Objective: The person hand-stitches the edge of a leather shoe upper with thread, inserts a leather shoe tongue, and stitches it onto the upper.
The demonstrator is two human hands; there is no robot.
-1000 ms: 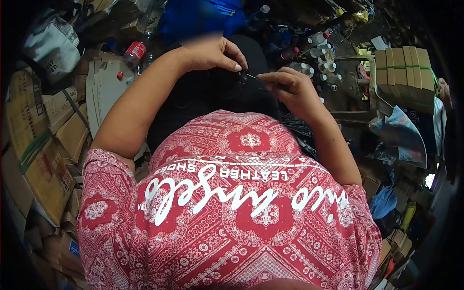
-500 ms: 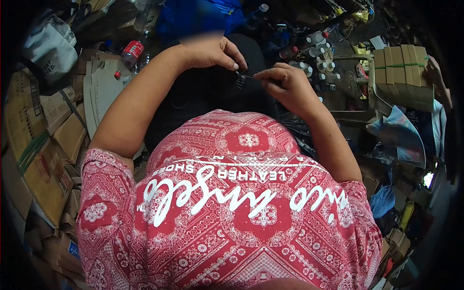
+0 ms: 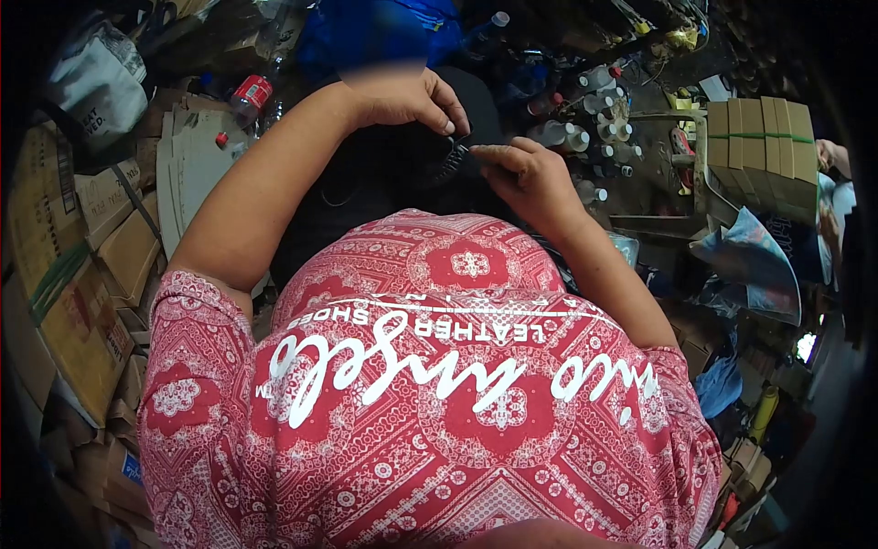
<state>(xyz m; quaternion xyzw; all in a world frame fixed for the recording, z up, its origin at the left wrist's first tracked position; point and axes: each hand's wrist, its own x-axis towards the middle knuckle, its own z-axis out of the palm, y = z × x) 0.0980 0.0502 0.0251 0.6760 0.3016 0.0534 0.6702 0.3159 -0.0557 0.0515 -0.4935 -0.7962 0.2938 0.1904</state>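
Note:
A small dark coil [image 3: 452, 164], like a spring or a twisted spiral of wire, hangs over my dark-clothed lap. My left hand [image 3: 412, 101] is closed, its thumb and fingers pinching the coil's upper end. From the other side my right hand [image 3: 532, 176] reaches in, closed, with its index finger extended to the coil's upper part and the remaining fingers curled. Whether the right fingers grip a loose wire end there is too small to make out. A thin wire loop [image 3: 337, 194] shows faintly on the dark cloth to the left.
Plastic bottles [image 3: 611, 105] stand in a group beyond my right hand. A strapped cardboard stack [image 3: 761, 146] sits at the right, with another person's hand [image 3: 830, 156] beside it. Flattened cardboard boxes [image 3: 69, 302] lie at the left, near a red-labelled bottle [image 3: 251, 94].
My right hand has shifted slightly left and down, its fingertip closer to the coil. The coil hangs more tilted. The other person's hand at the right has moved.

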